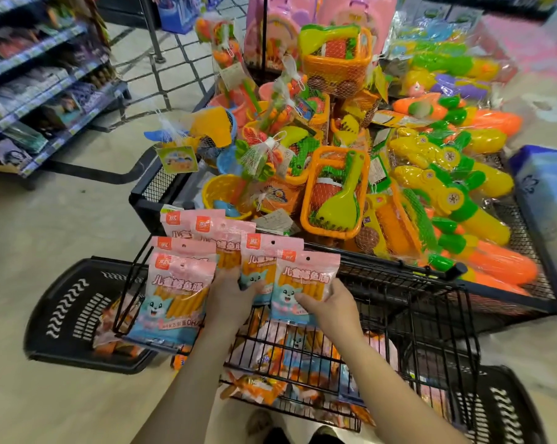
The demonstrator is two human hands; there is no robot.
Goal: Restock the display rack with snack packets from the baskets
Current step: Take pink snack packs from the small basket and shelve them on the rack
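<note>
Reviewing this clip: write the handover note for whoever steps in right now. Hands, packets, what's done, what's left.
Left hand: grip on a fan of pink snack packets, held above the wire rack.
Right hand: thumb pinches the front packet near its lower edge.
Done: several packets lie in the rack's lower tier.
Left: none of the held packets is set down yet. The left basket on the floor has packets in it. The right basket is mostly out of view, so I can't tell what it holds.

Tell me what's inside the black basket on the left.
The black basket holds a few snack packets; the pink packets in front cover most of its inside.
</note>
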